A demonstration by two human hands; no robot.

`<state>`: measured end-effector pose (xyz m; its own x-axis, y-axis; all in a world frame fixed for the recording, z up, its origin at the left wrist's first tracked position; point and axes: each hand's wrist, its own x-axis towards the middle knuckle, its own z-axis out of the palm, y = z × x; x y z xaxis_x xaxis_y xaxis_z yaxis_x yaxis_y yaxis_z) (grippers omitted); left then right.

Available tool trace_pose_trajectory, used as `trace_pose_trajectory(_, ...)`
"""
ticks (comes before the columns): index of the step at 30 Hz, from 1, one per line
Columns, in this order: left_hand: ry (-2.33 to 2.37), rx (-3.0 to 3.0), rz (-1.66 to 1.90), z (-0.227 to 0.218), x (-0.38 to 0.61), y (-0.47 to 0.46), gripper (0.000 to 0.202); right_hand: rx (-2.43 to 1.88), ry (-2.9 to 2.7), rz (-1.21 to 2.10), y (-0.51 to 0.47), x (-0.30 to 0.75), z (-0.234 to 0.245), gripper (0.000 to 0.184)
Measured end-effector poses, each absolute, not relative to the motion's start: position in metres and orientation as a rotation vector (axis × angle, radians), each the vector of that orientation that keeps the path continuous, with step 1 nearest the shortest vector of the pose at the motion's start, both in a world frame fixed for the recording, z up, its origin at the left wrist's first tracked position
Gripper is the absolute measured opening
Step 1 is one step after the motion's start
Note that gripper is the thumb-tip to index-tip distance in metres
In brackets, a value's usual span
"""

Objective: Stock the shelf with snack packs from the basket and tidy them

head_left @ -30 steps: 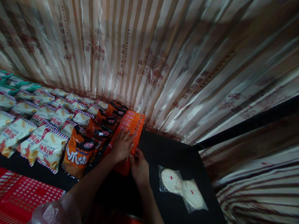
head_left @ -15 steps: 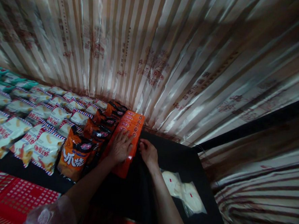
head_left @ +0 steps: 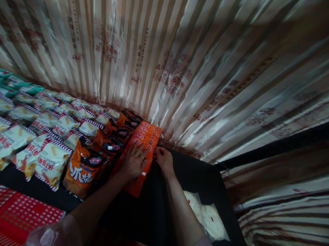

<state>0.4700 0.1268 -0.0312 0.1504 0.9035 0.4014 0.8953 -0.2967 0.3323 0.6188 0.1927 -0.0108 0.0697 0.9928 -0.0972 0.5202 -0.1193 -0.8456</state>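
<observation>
Flat orange packets (head_left: 143, 129) lie overlapping in a row on the black table, their printed ends fanned toward the curtain. My left hand (head_left: 134, 161) rests palm down on them, fingers stretched out and slightly spread. At the packets' right edge, my right hand (head_left: 164, 160) has its fingers curled in, fingertips at or very near that edge. Whether a packet corner is between those fingertips is hidden. Orange-and-black snack bags (head_left: 81, 170) stand in a row just left of the packets.
White snack bags (head_left: 52, 160) fill the table's left side, with green bags (head_left: 1, 76) farther back. A red plastic basket (head_left: 22, 212) sits at lower left. Clear packs with white contents (head_left: 215, 220) lie at right. A striped curtain (head_left: 172, 45) hangs behind; a dark bar (head_left: 277, 143) crosses at right.
My right hand has moved slightly up and closer to the packets' right edge. The left hand remains flat on the packets. The view has shifted a little.
</observation>
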Motion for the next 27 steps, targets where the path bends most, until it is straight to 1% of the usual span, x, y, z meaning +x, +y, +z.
trace_pose_trajectory(7, 1.867, 2.366, 0.853, -0.031, 0.47, 0.127, 0.043, -1.656, -1.326, 1.099, 0.187, 0.613, -0.002, 0.02)
trace_pose_trajectory(11, 1.873, 2.354, 0.848, -0.03, 0.47, 0.126, 0.042, -1.648, -1.321, 1.193, 0.182, 0.613, 0.001, 0.02)
trace_pose_trajectory(16, 1.881, 2.37, 0.863, -0.032, 0.47, 0.127, 0.041, -1.683, -1.45, 1.127, 0.178, 0.613, -0.005, 0.023)
trace_pose_trajectory(23, 1.89, 2.337, 0.854, -0.029, 0.472, 0.126, 0.041, -1.752, -1.559, 0.889, 0.178, 0.607, -0.013, 0.014)
trace_pose_trajectory(25, 1.894, 2.313, 0.853, -0.026, 0.474, 0.125, 0.041, -1.76, -1.545, 0.887, 0.177, 0.606, -0.012, 0.013)
trace_pose_trajectory(27, 1.903, 2.292, 0.859, -0.024, 0.476, 0.125, 0.041, -1.749, -1.491, 0.961, 0.176, 0.604, -0.008, 0.014)
